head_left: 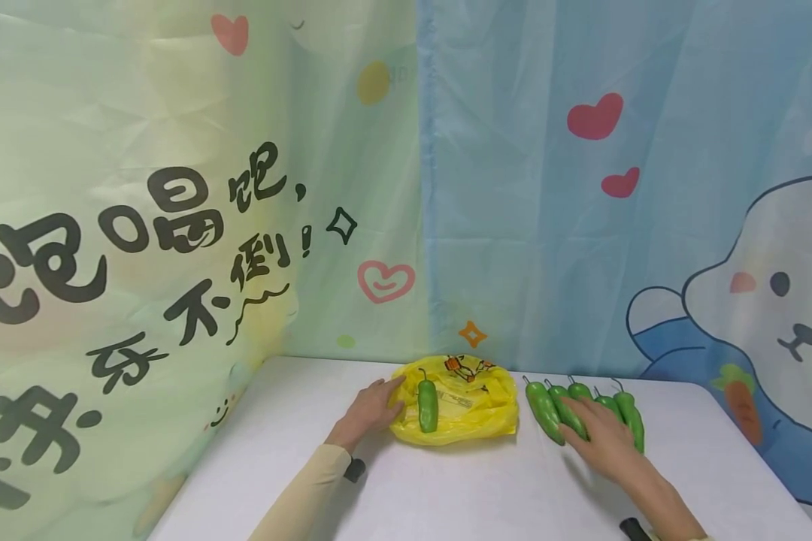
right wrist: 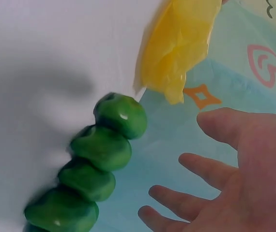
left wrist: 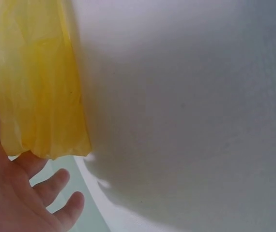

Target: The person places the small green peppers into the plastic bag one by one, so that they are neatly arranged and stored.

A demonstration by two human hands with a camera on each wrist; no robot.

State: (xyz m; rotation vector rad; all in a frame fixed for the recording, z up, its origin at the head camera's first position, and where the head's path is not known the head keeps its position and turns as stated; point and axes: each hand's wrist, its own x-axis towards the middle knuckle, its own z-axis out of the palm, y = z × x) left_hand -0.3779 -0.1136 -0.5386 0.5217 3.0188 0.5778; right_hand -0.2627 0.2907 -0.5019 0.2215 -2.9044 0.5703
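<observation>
A yellow plastic bag (head_left: 487,417) lies crumpled on the table, with orange and black print on top. One long green pepper (head_left: 428,409) rests on it, stem pointing away. At the bag's left edge is my left hand (head_left: 372,409); its fingers are spread and touch the plastic (left wrist: 46,101). Right of the bag, several more green peppers (head_left: 543,409) lie side by side in a row. My right hand (head_left: 602,439) hovers over this row, hiding part of it. In the right wrist view its fingers are extended, apart from the peppers (right wrist: 121,116), holding nothing.
The white table (head_left: 474,496) ends at the back against a printed curtain (head_left: 534,263) with hearts and a cartoon animal. Another printed curtain (head_left: 108,300) with black lettering hangs on the left. Dark bands (head_left: 355,469) show at the wrists.
</observation>
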